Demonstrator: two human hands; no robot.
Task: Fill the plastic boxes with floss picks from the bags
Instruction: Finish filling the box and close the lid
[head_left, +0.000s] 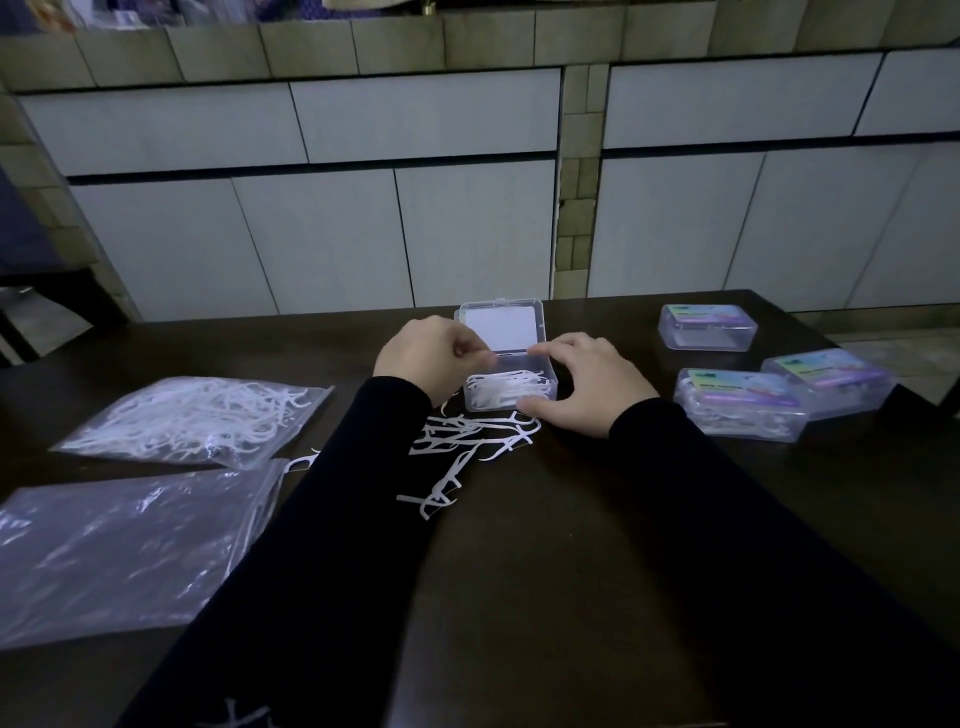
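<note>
A clear plastic box (511, 391) stands open mid-table with its lid (500, 326) tipped back, and several white floss picks lie inside. My right hand (584, 382) holds the box's right side, thumb on its front corner and fingers over the back edge. My left hand (434, 356) is at the box's left edge with fingers curled, pinching what looks like a floss pick. Loose floss picks (467, 441) are scattered in front of the box. A bag of floss picks (197, 415) lies at the left, and a flat, nearly empty bag (124, 545) lies nearer me.
Three closed boxes with coloured labels sit at the right: one farther back (707, 326), two side by side (740, 402) (831, 382). The dark table (597, 545) ends at a tiled wall behind. One stray pick (301, 461) lies by the bags.
</note>
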